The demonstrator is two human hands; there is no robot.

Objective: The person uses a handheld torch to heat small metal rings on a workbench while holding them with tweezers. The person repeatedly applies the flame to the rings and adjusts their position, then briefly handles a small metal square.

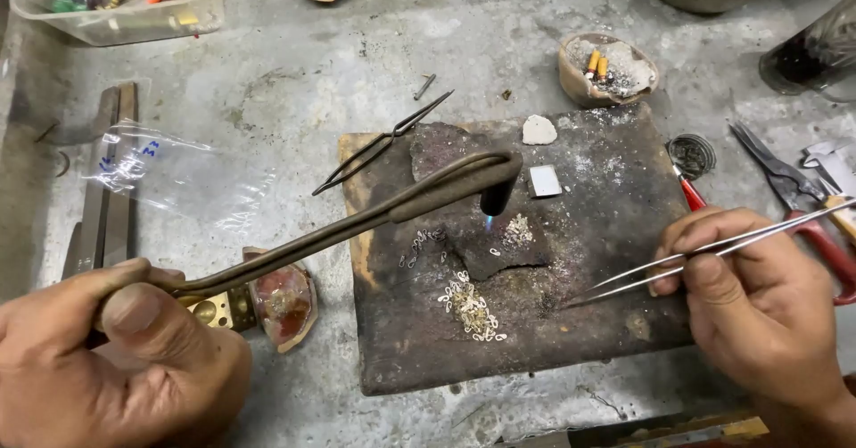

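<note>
At 7 o'clock on the grey desk [294, 65], the left hand [116, 359] is gripping the handle of a long brown blowtorch [357, 221], fingers wrapped tight around it. Its bent nozzle is pointing down over the charred soldering block [606, 261] at the centre, and a small blue flame [489, 223] is burning just above a cluster of tiny silver links [517, 230]. At 4 o'clock the right hand [758, 305] is pinching a pair of long steel tweezers [687, 261] shut between thumb and fingers, with the tips resting on the block well apart from the flame. A second, larger heap of silver links [471, 305] is lying at 6 o'clock of the flame, on the same block.

A white stone chip [539, 130] and a small white square [545, 180] are sitting at the block's 12 o'clock side. Dark tweezers [383, 140] are lying across its 10 o'clock corner. A clay dish [608, 69] holding ash and 2 stubs is standing at 1 o'clock, red-handled shears [794, 198] are lying at 3 o'clock, a clear plastic bag [169, 176] at 9 o'clock, and a plastic tub [120, 7] at 11 o'clock.
</note>
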